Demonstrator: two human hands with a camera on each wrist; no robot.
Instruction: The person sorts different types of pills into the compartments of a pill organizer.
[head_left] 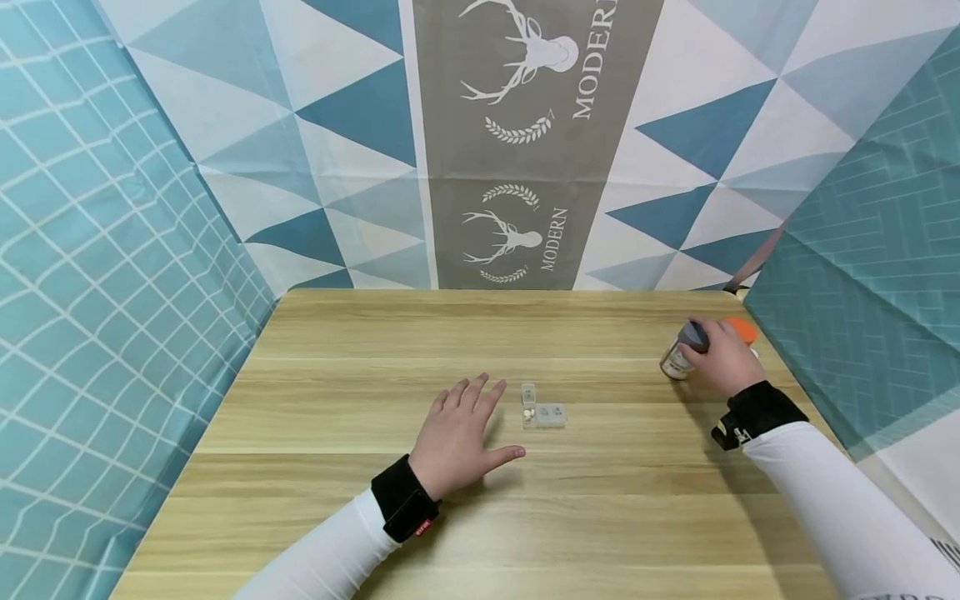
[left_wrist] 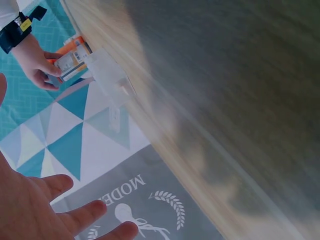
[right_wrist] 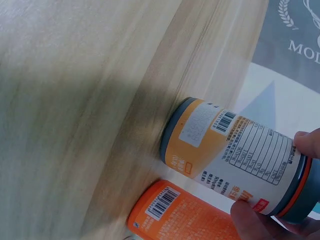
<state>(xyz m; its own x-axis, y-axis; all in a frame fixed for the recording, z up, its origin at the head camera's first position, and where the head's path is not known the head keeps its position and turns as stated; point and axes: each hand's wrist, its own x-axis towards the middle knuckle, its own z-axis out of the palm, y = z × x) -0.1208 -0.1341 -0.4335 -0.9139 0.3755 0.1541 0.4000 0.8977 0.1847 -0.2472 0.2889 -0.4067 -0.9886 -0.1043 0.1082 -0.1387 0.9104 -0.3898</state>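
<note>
At the right side of the table, my right hand [head_left: 723,362] holds a supplement bottle [head_left: 674,363] near its dark grey lid, thumb on one side and fingers on the other. The right wrist view shows its white and orange label [right_wrist: 225,155] with a barcode and a printed table. My left hand [head_left: 457,437] is left of a small clear pill organizer [head_left: 551,417], fingers spread and holding nothing. One organizer lid [head_left: 528,392] is flipped up, and pale pills [head_left: 529,413] lie in that compartment. The other two compartments have their lids down.
An orange bottle [right_wrist: 180,215] stands right beside the held one, partly behind my right hand in the head view. Patterned cloth [head_left: 502,150] rises along the table's back edge, with teal cloth [head_left: 862,275] on the right and grid-patterned cloth [head_left: 112,250] on the left.
</note>
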